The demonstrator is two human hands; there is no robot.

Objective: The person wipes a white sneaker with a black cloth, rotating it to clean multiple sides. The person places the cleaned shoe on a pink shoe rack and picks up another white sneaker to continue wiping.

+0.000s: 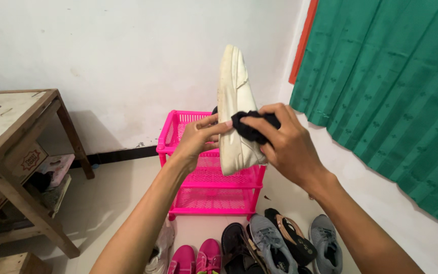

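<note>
A white plastered wall [128, 56] fills the background, with a dark green patterned curtain [391, 96] hanging on the right. At the left stands a rough wooden table [21, 152], its pale tabletop [1, 114] bare in the part that shows, with cardboard boxes [6, 177] stored beneath. Against the wall sits a bright pink plastic three-tier rack [204, 177]. On the floor in front of it lies a row of shoes: a grey lace-up sneaker [272, 243], another grey sneaker [325, 243], a black sandal with a tan insole [292, 233], a dark brown shoe [235, 246] and a pair of pink sneakers [198, 259].

Raised in front of the rack is a cream-white sneaker [235, 109], held upright with its sole facing left. The left hand [196, 137] grips it from the left side, fingers closed around its edge. The right hand [285, 144] is closed on a small black cloth [253, 126], pressing it against the sneaker's side.
</note>
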